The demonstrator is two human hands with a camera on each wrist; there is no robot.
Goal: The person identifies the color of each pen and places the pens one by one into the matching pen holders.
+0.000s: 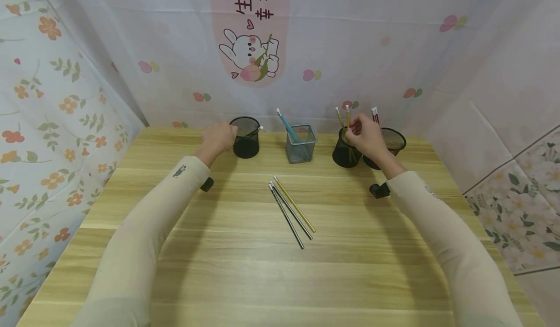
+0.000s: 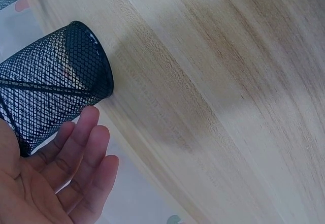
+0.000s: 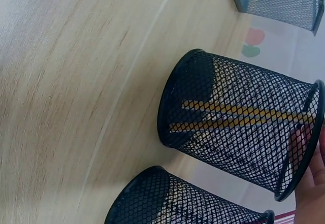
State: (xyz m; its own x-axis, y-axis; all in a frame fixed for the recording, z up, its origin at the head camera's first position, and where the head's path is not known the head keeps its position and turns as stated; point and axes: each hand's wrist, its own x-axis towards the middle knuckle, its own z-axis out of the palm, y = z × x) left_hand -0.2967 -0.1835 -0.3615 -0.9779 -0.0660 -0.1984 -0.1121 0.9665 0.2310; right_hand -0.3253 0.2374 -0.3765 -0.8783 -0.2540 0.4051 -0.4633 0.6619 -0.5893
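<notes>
At the left, my left hand (image 1: pixel 220 136) is beside the rim of a black round mesh pen cup (image 1: pixel 246 147). Its fingers (image 2: pixel 96 155) are loosely bent along the cup's side and hold nothing. A dark pencil (image 2: pixel 45 88) with a white eraser leans inside that cup. My right hand (image 1: pixel 367 135) is over another black mesh cup (image 1: pixel 345 156), thumb and fingers pinching a yellow pencil (image 1: pixel 347 116). A second yellow pencil (image 1: pixel 340 117) stands next to it; through the mesh, the lower ends of both show near the cup's bottom.
Between the hands stands a grey square mesh holder (image 1: pixel 300 152) with a teal pencil (image 1: pixel 286 125). Red pencils (image 1: pixel 375 114) stand in a black cup (image 1: pixel 395 142) at far right. A yellow pencil (image 1: pixel 295 205) and two dark pencils (image 1: pixel 286 215) lie mid-table. A curtain hangs behind.
</notes>
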